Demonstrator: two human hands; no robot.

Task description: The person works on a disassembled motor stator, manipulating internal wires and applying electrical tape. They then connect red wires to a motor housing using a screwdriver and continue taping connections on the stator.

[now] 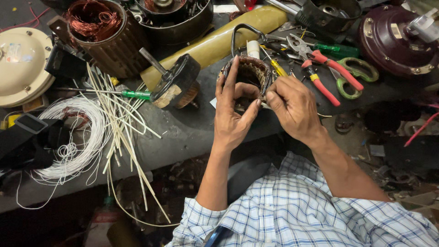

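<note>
A round motor stator point(250, 72) with copper windings stands on edge on the dark workbench point(183, 132). My left hand point(233, 112) grips its near rim, index finger stretched up along its left side and thumb curled into the bore. My right hand point(292, 107) pinches the stator's right rim with thumb and fingertips. A yellow-handled screwdriver point(277, 67) lies just behind the stator.
Red-handled pliers point(320, 73) and green scissors point(354, 75) lie to the right. A black rotor with shaft point(176, 82), a green screwdriver point(132, 94), a coil of white wire point(73, 137), loose white sleeves, a yellowish roll point(215, 43) and wound stators crowd the left and back.
</note>
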